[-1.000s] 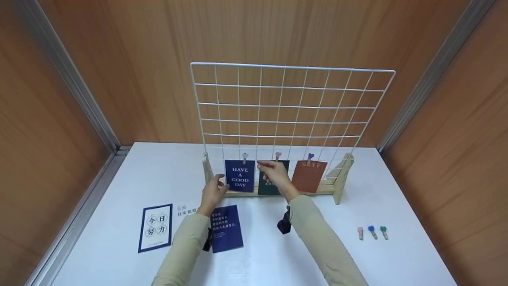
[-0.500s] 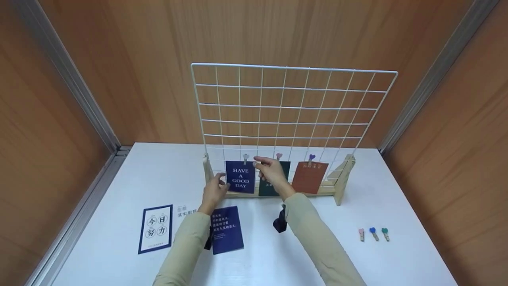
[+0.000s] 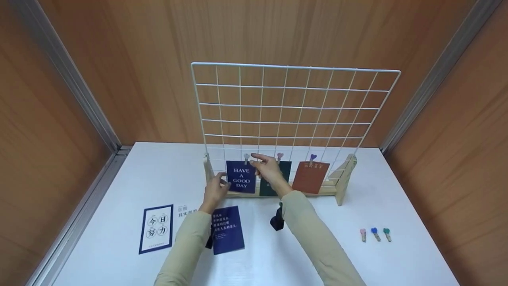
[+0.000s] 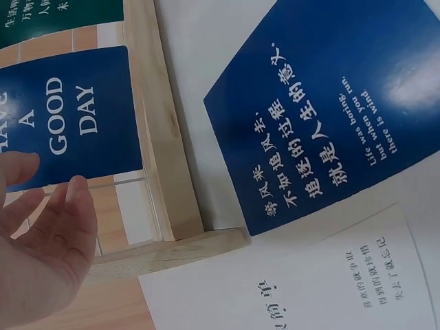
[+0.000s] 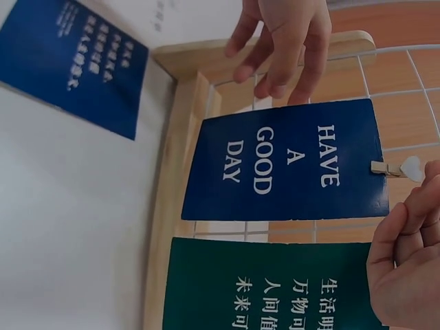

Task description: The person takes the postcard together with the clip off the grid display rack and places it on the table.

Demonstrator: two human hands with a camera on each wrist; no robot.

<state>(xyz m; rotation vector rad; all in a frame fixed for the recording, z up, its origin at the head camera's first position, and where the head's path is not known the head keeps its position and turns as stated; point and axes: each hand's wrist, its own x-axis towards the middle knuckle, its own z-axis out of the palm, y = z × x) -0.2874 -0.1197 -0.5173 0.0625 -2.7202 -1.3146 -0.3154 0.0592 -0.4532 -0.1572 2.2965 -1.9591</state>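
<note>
A dark blue card reading "HAVE A GOOD DAY" (image 3: 241, 177) hangs on the grid rack (image 3: 295, 106), clipped at its top by a small clothespin with a white heart (image 5: 411, 168). My right hand (image 3: 269, 170) is just right of that clothespin, thumb and index finger apart; in the right wrist view the index fingertip is close to the heart. At the card's left edge is my left hand (image 3: 214, 193), fingers loosely bent; its thumb (image 4: 22, 166) overlaps the card in the left wrist view. Whether it touches the card is hard to tell.
Green (image 5: 268, 289) and red-brown (image 3: 310, 177) cards hang farther right. A wooden base (image 3: 340, 182) carries the rack. In front lie a blue card (image 3: 228, 234), a white card (image 4: 330, 282) and a blue-bordered card (image 3: 156, 229). Three heart clothespins (image 3: 375, 234) lie at right.
My right hand has moved left and slightly up, from beside the card's right edge to next to the white-heart clothespin. The left hand has stayed nearly still.
</note>
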